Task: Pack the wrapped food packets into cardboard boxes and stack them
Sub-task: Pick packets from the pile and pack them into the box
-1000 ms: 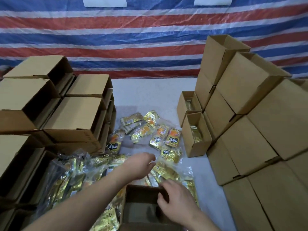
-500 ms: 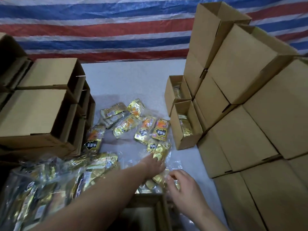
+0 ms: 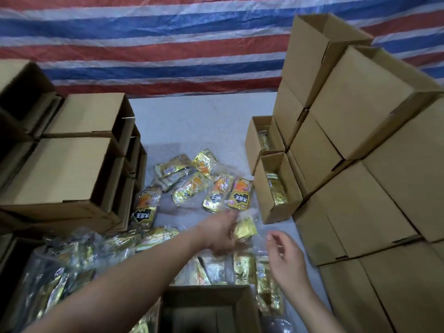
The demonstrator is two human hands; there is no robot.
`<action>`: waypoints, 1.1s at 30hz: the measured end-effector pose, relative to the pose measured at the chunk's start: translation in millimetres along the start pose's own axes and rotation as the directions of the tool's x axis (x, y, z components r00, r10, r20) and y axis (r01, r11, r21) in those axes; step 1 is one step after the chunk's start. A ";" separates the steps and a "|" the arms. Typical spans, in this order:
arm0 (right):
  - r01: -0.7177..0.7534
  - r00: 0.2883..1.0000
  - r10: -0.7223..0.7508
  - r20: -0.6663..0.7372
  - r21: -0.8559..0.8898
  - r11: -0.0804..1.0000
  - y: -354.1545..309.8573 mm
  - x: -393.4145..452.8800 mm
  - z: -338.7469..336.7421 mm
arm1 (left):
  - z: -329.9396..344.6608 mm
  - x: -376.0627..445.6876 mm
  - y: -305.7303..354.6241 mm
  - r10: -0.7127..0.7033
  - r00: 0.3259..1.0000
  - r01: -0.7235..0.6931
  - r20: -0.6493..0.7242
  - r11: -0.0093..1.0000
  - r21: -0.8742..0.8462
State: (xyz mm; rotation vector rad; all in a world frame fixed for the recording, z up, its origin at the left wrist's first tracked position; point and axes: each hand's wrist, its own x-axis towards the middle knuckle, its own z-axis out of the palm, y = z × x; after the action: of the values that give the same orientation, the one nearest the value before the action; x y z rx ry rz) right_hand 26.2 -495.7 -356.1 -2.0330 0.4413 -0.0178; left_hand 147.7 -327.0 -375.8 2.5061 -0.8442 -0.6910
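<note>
Left hand (image 3: 219,233) pinching a gold packet (image 3: 245,228), right hand (image 3: 284,257) loosely spread beside it; slick wrap under those fingers could slip.

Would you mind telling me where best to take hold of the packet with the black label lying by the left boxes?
Probably by the packet's far edge, from above and the right. It lies flat with its near end and left side close against the left boxes, so a pinch on the exposed far edge looks easiest.
</note>
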 end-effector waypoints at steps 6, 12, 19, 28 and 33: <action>-0.136 0.970 0.006 0.244 0.518 0.845 -83.3 21.9 0.6 | -97.9 -61.4 45.4 -0.086 0.935 -0.151 -0.344 0.782 -0.605; -0.129 0.940 -0.183 0.287 0.798 0.589 -172.9 5.5 18.0 | -124.1 -119.7 96.9 -0.119 0.805 -0.338 -0.581 0.713 -0.614; 0.061 0.976 -0.194 0.095 0.741 0.669 -202.5 -32.3 36.8 | -118.2 -139.8 105.3 -0.296 0.613 -0.263 -0.733 0.798 -0.542; 0.028 0.892 -0.293 0.343 0.607 0.794 -178.5 -46.4 -5.5 | -107.3 -177.3 71.2 -0.228 0.882 -0.067 -0.413 0.806 -0.588; 0.273 0.738 -0.323 0.593 0.175 0.946 -142.6 -56.6 -26.8 | -33.5 -218.3 19.8 -0.295 0.930 0.146 -0.219 0.844 -0.516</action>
State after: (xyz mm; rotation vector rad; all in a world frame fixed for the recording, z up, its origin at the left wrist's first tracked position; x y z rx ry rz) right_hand 11.0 -440.6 -211.2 -1.8786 -0.3039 0.4215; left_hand 6.3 -194.0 -268.7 2.1695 -0.2242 -0.5070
